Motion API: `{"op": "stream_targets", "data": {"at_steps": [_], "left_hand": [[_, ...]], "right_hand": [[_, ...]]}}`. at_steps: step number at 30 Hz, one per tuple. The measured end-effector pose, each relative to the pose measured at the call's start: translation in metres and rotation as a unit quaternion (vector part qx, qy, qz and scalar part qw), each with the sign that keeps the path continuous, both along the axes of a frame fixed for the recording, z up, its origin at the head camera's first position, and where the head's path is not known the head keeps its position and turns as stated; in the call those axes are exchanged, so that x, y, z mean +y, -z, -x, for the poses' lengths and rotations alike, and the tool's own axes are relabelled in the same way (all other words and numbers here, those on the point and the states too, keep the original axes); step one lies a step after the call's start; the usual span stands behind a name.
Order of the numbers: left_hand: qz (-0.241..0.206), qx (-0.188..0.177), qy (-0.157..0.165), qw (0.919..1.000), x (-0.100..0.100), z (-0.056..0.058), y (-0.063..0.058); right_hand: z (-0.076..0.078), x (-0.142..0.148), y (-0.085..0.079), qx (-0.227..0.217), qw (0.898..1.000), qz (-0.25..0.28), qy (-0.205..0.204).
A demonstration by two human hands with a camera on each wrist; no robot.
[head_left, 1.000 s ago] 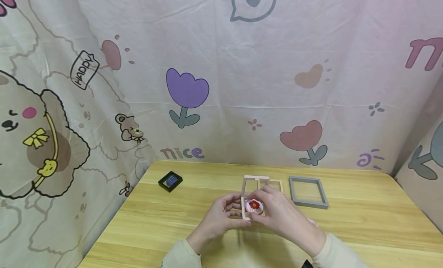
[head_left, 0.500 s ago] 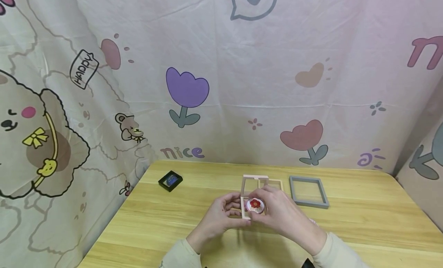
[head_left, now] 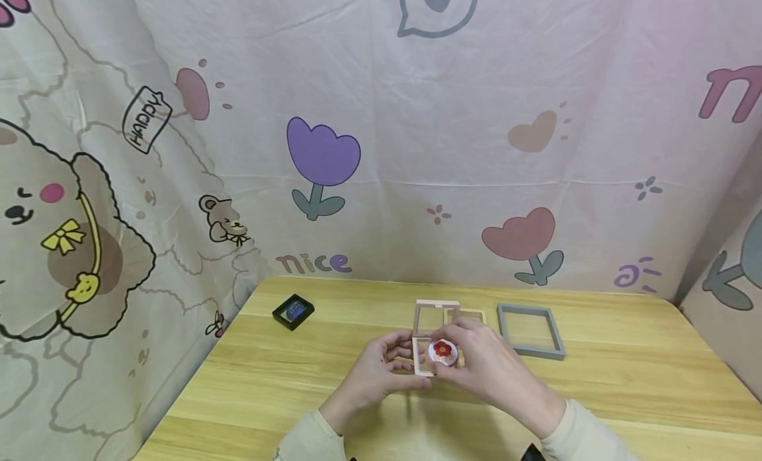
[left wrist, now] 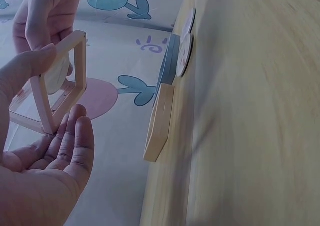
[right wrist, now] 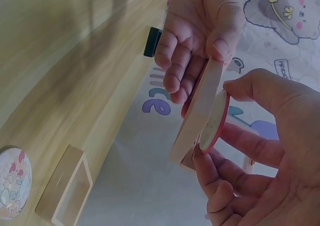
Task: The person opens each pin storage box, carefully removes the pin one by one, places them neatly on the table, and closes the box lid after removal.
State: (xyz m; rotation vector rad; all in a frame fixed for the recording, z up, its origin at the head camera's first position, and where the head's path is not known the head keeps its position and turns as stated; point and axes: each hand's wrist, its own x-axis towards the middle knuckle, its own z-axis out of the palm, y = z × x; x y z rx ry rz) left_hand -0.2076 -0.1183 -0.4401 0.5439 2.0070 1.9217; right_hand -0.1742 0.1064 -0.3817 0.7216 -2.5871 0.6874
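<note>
My left hand (head_left: 381,365) holds a small pale-pink hinged display frame (head_left: 415,358) by its left and lower edges, above the table. Its upper half stands swung up behind the lower half. In the right wrist view the left thumb presses on the edge of the frame (right wrist: 202,103). My right hand (head_left: 485,358) pinches a round badge (head_left: 442,350), white with a red flower, between thumb and fingers. The badge is right at the lower half of the frame, tilted against it in the right wrist view; whether they touch I cannot tell.
On the wooden table (head_left: 238,388), a small black frame (head_left: 284,320) lies at the back left. A pale yellow frame (head_left: 485,321) and a larger grey frame (head_left: 557,332) lie behind the hands to the right. Round printed badges (left wrist: 185,55) lie near them.
The badge has shifted slightly to the right and up in my right hand's grip, showing more of the frame's lower half. The left hand has barely moved, still holding the frame.
</note>
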Motion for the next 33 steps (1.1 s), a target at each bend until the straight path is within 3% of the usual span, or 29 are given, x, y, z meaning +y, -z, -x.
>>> {"op": "stream_targets", "data": {"at_steps": [33], "left_hand": [[0.006,0.004,-0.045,0.9990,-0.014,0.016,0.003]], "right_hand": [[0.006,0.014,0.006,-0.018,0.999,-0.006,0.042]]}}
